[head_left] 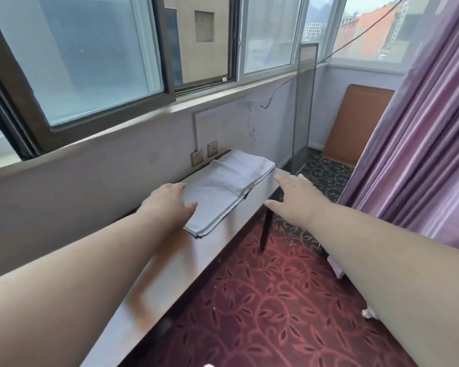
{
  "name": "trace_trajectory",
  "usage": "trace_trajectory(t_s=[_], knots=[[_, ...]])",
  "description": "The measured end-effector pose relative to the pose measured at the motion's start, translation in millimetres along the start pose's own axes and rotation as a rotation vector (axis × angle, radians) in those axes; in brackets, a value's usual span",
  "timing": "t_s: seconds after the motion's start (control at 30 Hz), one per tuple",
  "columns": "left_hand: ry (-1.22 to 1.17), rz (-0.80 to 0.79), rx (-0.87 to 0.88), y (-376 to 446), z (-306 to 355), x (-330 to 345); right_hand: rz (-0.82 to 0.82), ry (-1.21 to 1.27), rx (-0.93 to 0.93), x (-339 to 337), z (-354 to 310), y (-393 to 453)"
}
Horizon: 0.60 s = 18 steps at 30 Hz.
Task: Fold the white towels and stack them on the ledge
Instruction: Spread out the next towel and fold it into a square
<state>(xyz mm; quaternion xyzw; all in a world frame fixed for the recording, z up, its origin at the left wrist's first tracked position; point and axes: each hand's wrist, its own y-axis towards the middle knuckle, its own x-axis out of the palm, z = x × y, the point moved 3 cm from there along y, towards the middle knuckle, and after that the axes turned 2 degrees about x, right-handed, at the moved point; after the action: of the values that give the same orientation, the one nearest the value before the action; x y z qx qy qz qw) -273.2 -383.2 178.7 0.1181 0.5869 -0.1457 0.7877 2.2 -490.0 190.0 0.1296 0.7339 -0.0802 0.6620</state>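
Note:
A stack of folded white towels point(225, 189) lies flat on the far end of a long wooden ledge point(170, 263) under the window. My left hand point(170, 200) rests with straight fingers on the stack's near left edge. My right hand point(294, 194) hovers open just past the ledge's front edge, to the right of the towels, fingers spread and touching nothing that I can see.
Two wall sockets point(204, 153) sit on the wall behind the towels. A purple curtain point(421, 154) hangs at the right. A screen frame point(304, 107) and a brown board point(355, 123) lean in the far corner. Red patterned carpet point(276, 300) lies below.

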Motion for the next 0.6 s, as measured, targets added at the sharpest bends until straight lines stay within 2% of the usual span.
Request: trace_trajectory(t_s=[0.43, 0.6], knots=[[-0.049, -0.061, 0.019, 234, 3, 62, -0.051, 0.071, 0.113, 48, 43, 209], [-0.055, -0.094, -0.03, 290, -20, 86, -0.121, 0.046, 0.059, 85, 39, 285]])
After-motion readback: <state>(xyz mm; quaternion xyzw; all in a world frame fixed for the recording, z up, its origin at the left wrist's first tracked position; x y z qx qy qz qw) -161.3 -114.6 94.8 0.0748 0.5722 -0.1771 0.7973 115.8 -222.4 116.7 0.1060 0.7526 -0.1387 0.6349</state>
